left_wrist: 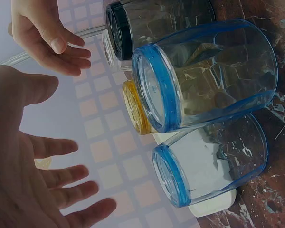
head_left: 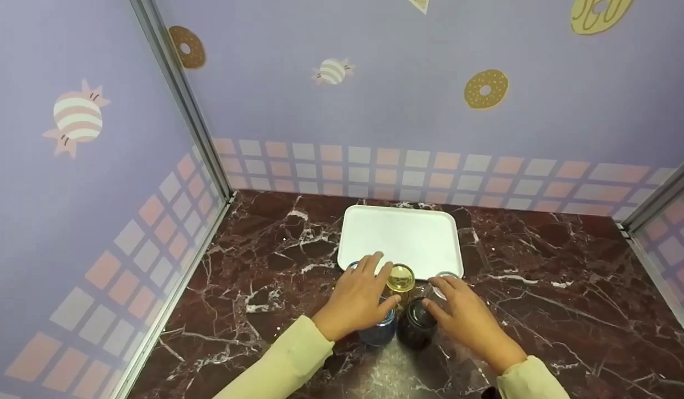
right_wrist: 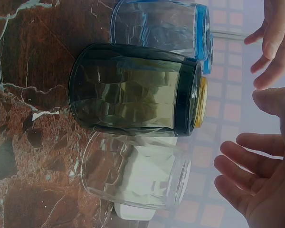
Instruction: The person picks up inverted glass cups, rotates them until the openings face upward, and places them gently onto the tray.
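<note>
You are hovering both hands over a tight cluster of glasses standing upright on the marble surface point(head_left: 541, 310), just in front of the white tray point(head_left: 402, 235). Your left hand point(head_left: 357, 299) is spreading relaxed fingers above the blue glass point(head_left: 381, 331), gripping nothing; your right hand point(head_left: 464, 317) is likewise open beside the dark glass point(head_left: 415, 327). The yellow glass point(head_left: 401, 280) is sitting between the two hands, nearer the left thumb. Each glass's long axis is running straight up toward your palms.
</note>
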`<state>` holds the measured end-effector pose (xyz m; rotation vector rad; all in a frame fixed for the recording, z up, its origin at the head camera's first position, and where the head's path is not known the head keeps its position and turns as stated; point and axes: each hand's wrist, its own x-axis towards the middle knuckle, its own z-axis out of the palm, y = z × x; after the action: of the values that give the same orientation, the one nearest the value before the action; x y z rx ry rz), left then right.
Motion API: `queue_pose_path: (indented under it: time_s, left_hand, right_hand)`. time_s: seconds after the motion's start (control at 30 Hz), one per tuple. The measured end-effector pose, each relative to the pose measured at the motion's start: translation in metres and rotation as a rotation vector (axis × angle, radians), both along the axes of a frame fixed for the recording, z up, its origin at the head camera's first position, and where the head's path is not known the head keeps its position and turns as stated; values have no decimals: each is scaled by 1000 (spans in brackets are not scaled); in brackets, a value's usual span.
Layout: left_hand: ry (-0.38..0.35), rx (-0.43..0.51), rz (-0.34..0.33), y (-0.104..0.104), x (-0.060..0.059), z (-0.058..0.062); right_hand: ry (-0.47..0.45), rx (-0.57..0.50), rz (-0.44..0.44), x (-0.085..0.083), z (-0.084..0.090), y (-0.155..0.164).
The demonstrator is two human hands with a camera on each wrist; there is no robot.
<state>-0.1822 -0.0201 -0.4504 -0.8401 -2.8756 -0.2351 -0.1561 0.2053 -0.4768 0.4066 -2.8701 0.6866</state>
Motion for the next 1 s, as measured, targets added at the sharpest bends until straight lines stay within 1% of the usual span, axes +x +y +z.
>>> queue_pose_path:
  time_s: [0.23,0.4,0.53,0.67,0.8,0.9,1.0]
  left_hand:
    - [-9,-27,-25,1,1,1]
    - [10,-74,-82,0,2,0]
    - [23,-96,-129,-3,3,-2]
    - [-11,-107,-151,-3,3,-4]
    - [-55,-123,-155,-1,4,-7]
    - [-61,-134,-159,1,5,-10]
    - [-49,-141,-168,2,5,-13]
  right_hand:
    - [-24,-1,9,1,-2,-2]
    - [-47,5,14,2,-4,-4]
    - [-41,-7,21,3,-7,-5]
    - [-20,-4,38,4,-10,-6]
    - [-1,12,52,4,-12,-7]
    - [2,24,60,5,-13,-7]
    - [0,31,57,6,-14,-8]
